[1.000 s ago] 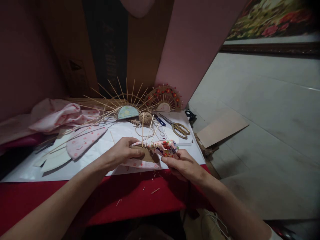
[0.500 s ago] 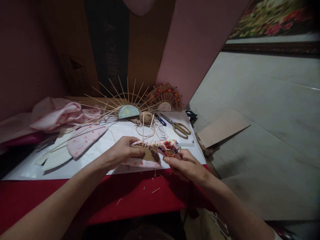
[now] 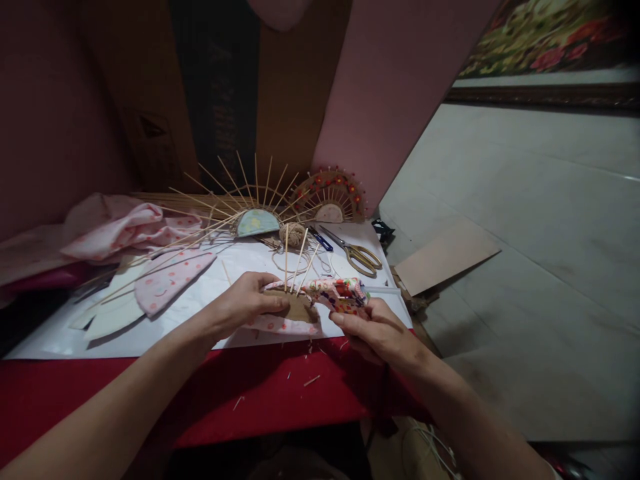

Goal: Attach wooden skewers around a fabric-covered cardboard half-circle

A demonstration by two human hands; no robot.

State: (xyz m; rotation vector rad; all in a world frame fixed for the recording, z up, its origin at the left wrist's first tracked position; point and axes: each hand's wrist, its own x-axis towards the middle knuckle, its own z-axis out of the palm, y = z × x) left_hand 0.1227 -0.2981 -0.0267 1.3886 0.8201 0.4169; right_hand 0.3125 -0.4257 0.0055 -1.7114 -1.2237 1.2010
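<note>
My left hand [image 3: 249, 305] is closed on a brown cardboard piece [image 3: 300, 308], thumb on its face. Pink dotted fabric [image 3: 283, 325] shows along the cardboard's lower edge. Several thin wooden sticks [image 3: 287, 257] stand up from its top edge. My right hand [image 3: 377, 331] is closed on a colourful flower-patterned piece [image 3: 345, 293], which meets the cardboard's right end; what kind of thing it is I cannot make out. Behind the hands lie a ball of twine [image 3: 293, 235], a blue cutter [image 3: 321, 239] and gold-handled scissors [image 3: 356, 252].
A half-round stick frame with a pale blue centre [image 3: 258, 223] and a fan decorated with red flowers [image 3: 333, 193] stand at the back. Left lie a pink dotted fan-shaped piece [image 3: 170, 280] and crumpled pink cloth [image 3: 125, 223]. Scraps dot the red cloth [image 3: 270, 400].
My right hand and the flower-patterned piece have shifted slightly to the right. My left hand stays nearly still on the cardboard.
</note>
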